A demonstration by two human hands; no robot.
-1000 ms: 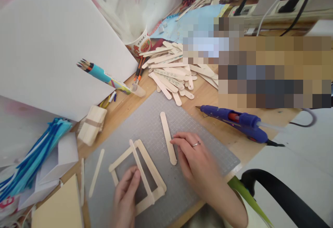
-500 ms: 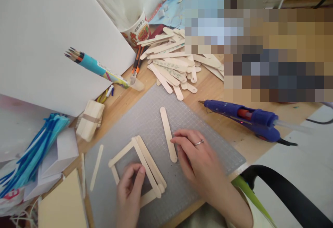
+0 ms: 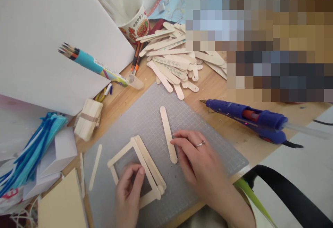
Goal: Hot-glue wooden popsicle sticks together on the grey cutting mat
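Fingers of the left hand (image 3: 129, 190) curled over the stick frame's (image 3: 121, 154) opening, thumb by the top stick (image 3: 150, 178), which had just gone from slanting across to lying along the right side, so that side looked lined up, bond unclear; couldn't tell if they gripped. Right hand (image 3: 199, 162) fingers bent by the loose stick (image 3: 168, 134) on the cutting mat (image 3: 142, 117), grip hidden. Beyond, on the desk (image 3: 199, 91): glue gun (image 3: 246, 117), then stick pile (image 3: 170, 63).

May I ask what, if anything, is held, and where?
I can't tell: left hand over the craft stick frame, right hand at the edge of a loose craft stick.
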